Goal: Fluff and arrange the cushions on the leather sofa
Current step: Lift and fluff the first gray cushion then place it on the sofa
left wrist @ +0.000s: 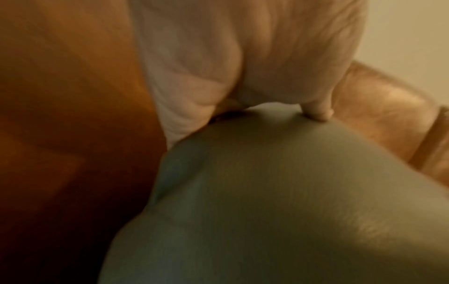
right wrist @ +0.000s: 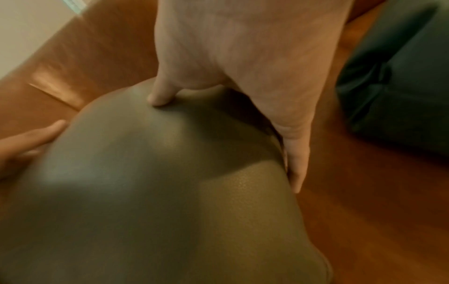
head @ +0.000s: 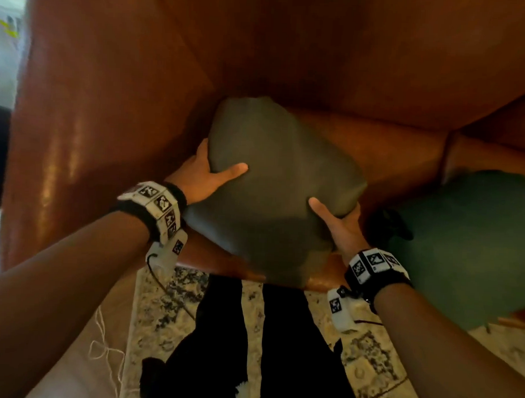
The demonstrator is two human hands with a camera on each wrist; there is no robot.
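Where the brown leather sofa (head: 115,110) turns its corner, a grey-green cushion (head: 273,181) is held between both hands above the seat, its far end close to the armrest and backrest. The left hand (head: 201,174) clasps the cushion's left edge, thumb laid across the front face and fingers wrapped out of sight behind it. The right hand (head: 339,224) clasps the lower right edge the same way, thumb on the face; the right wrist view shows a finger (right wrist: 297,163) lying straight along the cushion's side. To the right, bare seat leather shows between this cushion and a darker green cushion (head: 474,245), which lies on the next seat section and overhangs its front edge. The sofa's front edge passes under the held cushion, with a patterned rug (head: 168,302) below it. Motion blur softens all three views, and the cushion's back face and lower corner are hidden.
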